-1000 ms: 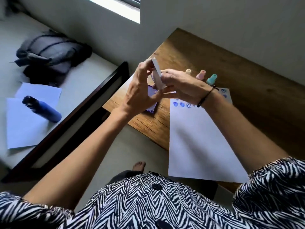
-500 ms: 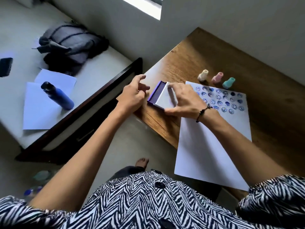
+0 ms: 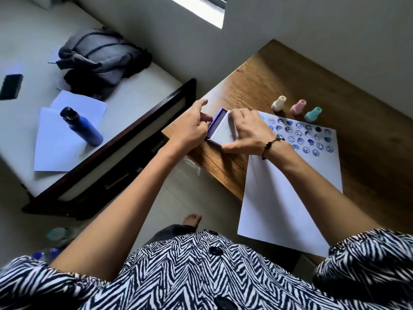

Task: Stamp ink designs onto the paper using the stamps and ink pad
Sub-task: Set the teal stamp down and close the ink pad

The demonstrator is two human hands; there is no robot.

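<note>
A purple ink pad [image 3: 216, 124] lies on the wooden table [image 3: 279, 77] near its left edge, with a white lid [image 3: 223, 133] tilted over most of it. My right hand [image 3: 244, 130] grips the lid from above. My left hand [image 3: 192, 128] touches the pad's left side, index finger stretched out. To the right lies a white paper sheet [image 3: 288, 198] with several rows of blue round prints [image 3: 301, 136] at its far end. Three small stamps stand beyond the sheet: cream [image 3: 279, 104], pink [image 3: 298, 106], teal [image 3: 312, 114].
Left of the table is a bed with a dark wooden frame [image 3: 125, 139]. On it lie a blue bottle [image 3: 83, 126] on white sheets, a grey bag [image 3: 100, 57] and a black phone [image 3: 11, 86]. A bare foot [image 3: 192, 219] rests on the tiled floor.
The hands came down from mid-air to the table with the lid. The lid now lies lower over the purple pad, covering more of it. The camera view has shifted left.
</note>
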